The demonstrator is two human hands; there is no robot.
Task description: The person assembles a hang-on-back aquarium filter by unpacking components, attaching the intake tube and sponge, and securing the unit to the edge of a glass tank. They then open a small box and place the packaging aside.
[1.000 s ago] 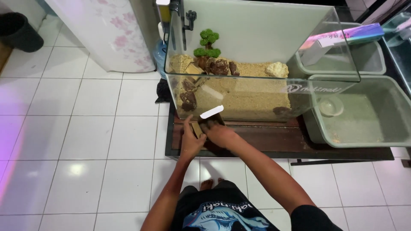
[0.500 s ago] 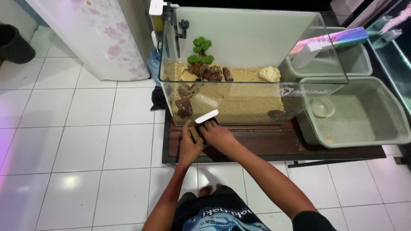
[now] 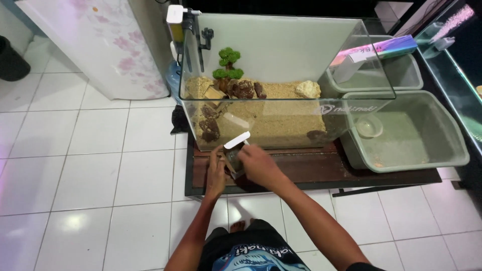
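Note:
A glass tank (image 3: 281,45) with a sand floor, brown rocks (image 3: 241,89), a pale stone (image 3: 307,89) and a small green plastic tree (image 3: 227,62) stands on a dark low stand (image 3: 311,170). In front of its front pane, both my hands hold a small dark box with a white lid (image 3: 235,150). My left hand (image 3: 217,173) grips the box from the left. My right hand (image 3: 261,165) covers it from the right. The box's lower part is hidden by my fingers.
Two grey-green plastic tubs (image 3: 452,145) (image 3: 411,75) sit right of the tank, the near one with a small dish (image 3: 370,126). A white floral-patterned cabinet (image 3: 100,45) stands at the back left. A filter (image 3: 176,20) hangs on the tank's left corner. White floor tiles surround the stand.
My hands stay together on the small box in front of the tank. The white lid has tilted slightly and the view has shifted a little.

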